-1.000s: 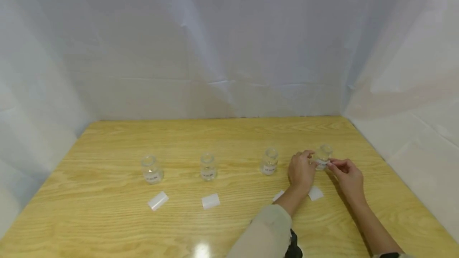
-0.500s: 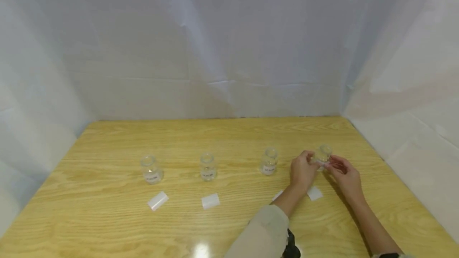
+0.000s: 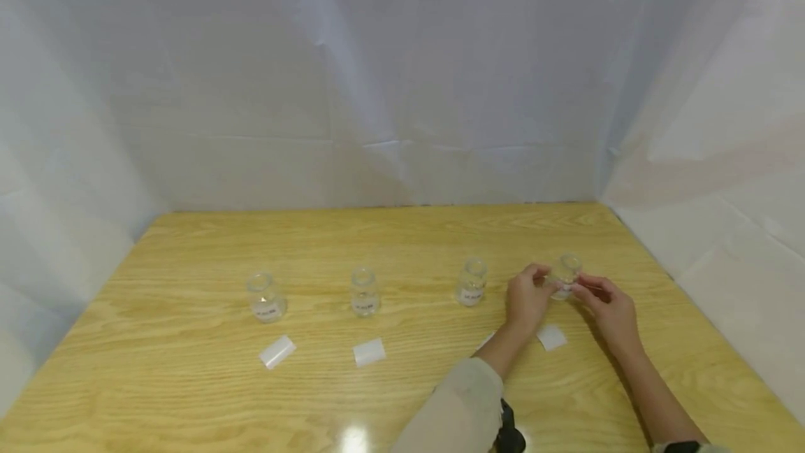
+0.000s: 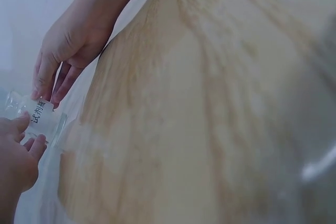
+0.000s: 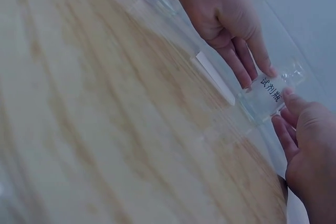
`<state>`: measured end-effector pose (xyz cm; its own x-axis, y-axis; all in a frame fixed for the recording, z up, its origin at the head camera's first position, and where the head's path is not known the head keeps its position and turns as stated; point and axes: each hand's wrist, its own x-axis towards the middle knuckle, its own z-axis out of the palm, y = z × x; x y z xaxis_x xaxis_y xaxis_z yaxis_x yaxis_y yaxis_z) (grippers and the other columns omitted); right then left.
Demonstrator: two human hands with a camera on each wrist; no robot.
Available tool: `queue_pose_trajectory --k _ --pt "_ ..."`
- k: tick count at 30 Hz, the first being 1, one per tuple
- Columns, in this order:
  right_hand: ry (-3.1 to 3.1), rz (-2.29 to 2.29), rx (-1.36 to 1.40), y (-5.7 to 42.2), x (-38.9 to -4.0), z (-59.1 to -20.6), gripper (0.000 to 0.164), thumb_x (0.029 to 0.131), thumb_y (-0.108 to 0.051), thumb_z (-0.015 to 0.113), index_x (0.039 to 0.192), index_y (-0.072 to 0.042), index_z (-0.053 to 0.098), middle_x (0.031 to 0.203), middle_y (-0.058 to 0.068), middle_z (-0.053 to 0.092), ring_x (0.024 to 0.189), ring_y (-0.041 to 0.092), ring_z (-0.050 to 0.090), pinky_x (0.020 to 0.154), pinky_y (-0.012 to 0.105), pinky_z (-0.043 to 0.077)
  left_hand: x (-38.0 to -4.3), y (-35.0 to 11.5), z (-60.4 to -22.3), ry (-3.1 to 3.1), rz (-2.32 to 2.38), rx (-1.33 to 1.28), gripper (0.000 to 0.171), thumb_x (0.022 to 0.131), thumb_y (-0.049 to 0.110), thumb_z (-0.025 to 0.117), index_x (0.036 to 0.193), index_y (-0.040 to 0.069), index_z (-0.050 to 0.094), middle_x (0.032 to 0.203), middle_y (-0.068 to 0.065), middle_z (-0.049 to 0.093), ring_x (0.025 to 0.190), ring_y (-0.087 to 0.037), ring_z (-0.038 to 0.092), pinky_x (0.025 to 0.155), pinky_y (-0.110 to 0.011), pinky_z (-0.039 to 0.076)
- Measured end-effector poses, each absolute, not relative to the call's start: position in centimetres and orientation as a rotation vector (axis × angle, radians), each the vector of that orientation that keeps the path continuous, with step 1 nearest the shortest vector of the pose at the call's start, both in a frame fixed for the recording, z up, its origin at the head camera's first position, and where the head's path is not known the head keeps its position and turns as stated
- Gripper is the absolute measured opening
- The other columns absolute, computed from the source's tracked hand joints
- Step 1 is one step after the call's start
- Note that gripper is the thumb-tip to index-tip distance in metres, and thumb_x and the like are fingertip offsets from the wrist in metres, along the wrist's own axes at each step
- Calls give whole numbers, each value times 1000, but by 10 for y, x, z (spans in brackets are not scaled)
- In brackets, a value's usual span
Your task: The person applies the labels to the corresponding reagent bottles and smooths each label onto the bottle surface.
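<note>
A small clear glass reagent bottle stands at the right of the wooden table, a white printed label on its front. My left hand holds it from the left, thumb against the label's left end. From the right, my right hand grips the same bottle, its thumb on the label's other end and fingers behind the glass. Both wrist views show the bottle between the two hands, its lettering readable between the thumbs. The fingers partly hide its sides.
Several similar labelled bottles stand in a row leftward: one nearby, one mid-table, one at far left. White paper pieces lie before them; another is partly behind my left forearm. White sheeting surrounds the table.
Both thumbs came together over the label about half a second ago, and now sit slightly apart at its ends. The left forearm has shifted slightly left. The bottle stays in place.
</note>
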<state>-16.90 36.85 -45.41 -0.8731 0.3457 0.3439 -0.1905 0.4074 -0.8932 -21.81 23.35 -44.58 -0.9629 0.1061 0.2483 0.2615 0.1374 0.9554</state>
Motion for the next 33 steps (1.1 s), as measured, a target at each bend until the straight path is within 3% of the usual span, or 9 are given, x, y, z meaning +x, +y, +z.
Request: queue_pose_trajectory --k 6,13,20,27,33 --pt "-2128 1608 -70 370 -165 -453 17 87 -6 62 104 -5 66 100 -9 64 87 -4 58 72 15 48 -219 233 -446 -2275 -1986 -377 18 74 8 76 91 6 70 88 0 68 78 -6 60 70 -16 46" --pt "-1932 1842 4 370 -165 -453 16 88 -3 59 102 3 65 94 -6 66 83 4 63 74 19 48 -219 233 -447 -2263 -2007 -378 16 74 7 75 89 6 70 84 -1 68 73 -3 58 65 -16 46" --pt "-1962 1808 -7 372 -166 -456 13 88 -3 60 100 -5 66 93 -9 65 82 2 62 72 16 48 -218 230 -444 -2293 -2041 -367 16 76 9 75 91 7 70 86 0 68 74 -4 58 67 -16 46" --pt "-2060 1749 170 371 -166 -458 33 81 19 56 111 8 46 104 -5 55 91 1 58 74 14 46 -217 228 -441 -2407 -2008 -439 32 70 0 72 101 7 65 92 0 64 84 -11 58 71 -19 46" --pt "-2188 1594 143 369 -170 -461 44 80 17 58 118 15 34 106 -7 48 91 -3 54 74 13 46 -220 233 -445 -2386 -1872 -499 39 65 -9 74 99 7 63 88 2 62 81 -10 57 71 -16 44"
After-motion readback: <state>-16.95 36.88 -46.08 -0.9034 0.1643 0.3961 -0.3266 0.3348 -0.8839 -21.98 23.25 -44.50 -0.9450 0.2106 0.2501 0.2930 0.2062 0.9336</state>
